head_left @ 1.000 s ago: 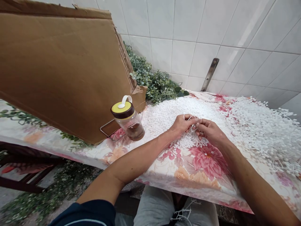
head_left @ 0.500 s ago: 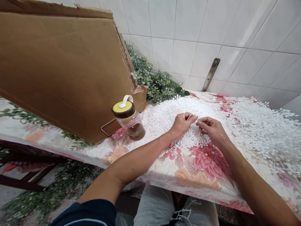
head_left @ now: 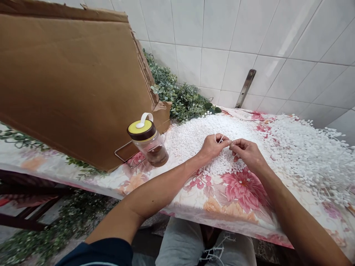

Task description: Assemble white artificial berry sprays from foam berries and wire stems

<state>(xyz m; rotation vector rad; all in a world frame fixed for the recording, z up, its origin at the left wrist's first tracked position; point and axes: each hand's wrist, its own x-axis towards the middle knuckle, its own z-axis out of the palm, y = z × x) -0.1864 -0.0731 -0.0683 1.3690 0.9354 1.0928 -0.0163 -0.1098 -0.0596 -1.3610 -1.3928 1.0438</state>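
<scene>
Over a heap of small white beads [head_left: 191,136], my left hand [head_left: 213,146] pinches a thin white plastic stem [head_left: 221,139], which loops up past the fingers. My right hand [head_left: 247,153] has thumb and forefinger pressed together, meeting the left fingertips. Something tiny and white may sit in that right pinch, but it is too small to make out. To the right spreads a pile of white bead-tipped sprigs [head_left: 310,151].
A clear jar with a yellow lid [head_left: 156,149] stands left of the beads, near a wire stand [head_left: 123,153] and a large cardboard box [head_left: 69,85]. Artificial greenery [head_left: 188,101] lies along the tiled wall. A bare white sprig [head_left: 216,253] rests on my lap.
The right fingertips have closed in on the left ones and now meet them. The whole view has shifted slightly; the jar, box and piles keep their places.
</scene>
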